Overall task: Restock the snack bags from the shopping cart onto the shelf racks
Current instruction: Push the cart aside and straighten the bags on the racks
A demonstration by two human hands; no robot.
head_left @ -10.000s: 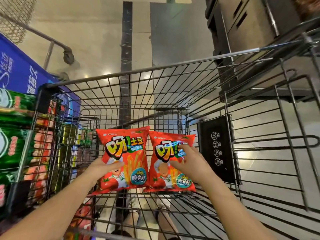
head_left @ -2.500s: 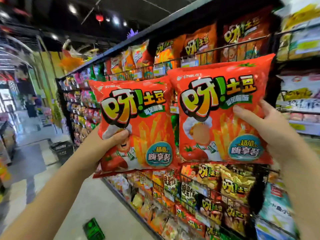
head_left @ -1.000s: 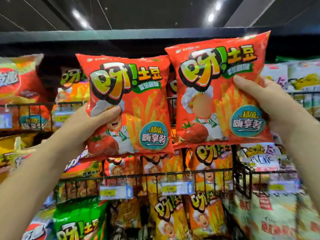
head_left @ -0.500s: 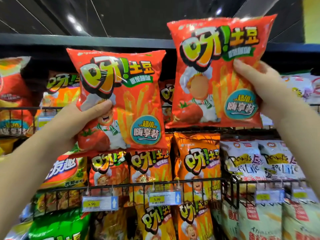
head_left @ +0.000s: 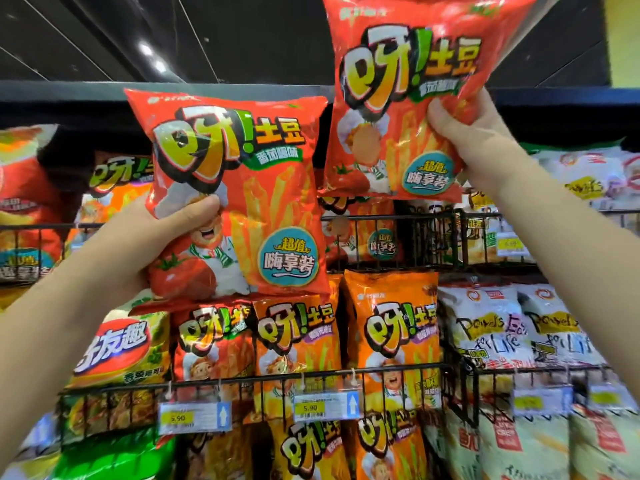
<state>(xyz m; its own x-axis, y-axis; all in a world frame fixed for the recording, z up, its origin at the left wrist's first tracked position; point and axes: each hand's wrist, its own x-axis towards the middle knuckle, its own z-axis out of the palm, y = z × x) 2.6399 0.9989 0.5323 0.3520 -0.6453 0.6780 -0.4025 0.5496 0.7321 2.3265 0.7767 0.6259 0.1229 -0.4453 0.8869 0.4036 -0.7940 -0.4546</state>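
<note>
Two red tomato-flavour snack bags are up at the shelf, one per hand. The left hand (head_left: 166, 237) grips the left bag (head_left: 242, 188) near its lower left corner, thumb pressed across the front, fingers hidden behind. That bag hangs in front of the upper rack (head_left: 426, 216), not in it. The right hand (head_left: 474, 133) pinches the right bag (head_left: 398, 98) at its right edge, thumb on the front, and holds it higher. The bag's top is cut off by the frame and its bottom sits just above the rack's front rail. Matching red bags (head_left: 360, 233) stand behind that rail, so I judge that's the slot.

Now the risks. The right bag must clear the rail and drop in behind it. If the bottom seam catches the wire, it folds and could tip out forward. The dark top board (head_left: 69, 91) sits close above, so lifting too high may bump it. An edge pinch on slick, puffed film can twist or slip, and a hard squeeze crushes the sticks inside. A careless push could topple the stocked bags onto the orange bags (head_left: 391, 327) in the lower rack (head_left: 311, 374). The left bag may also slide while attention is on the right.
</note>
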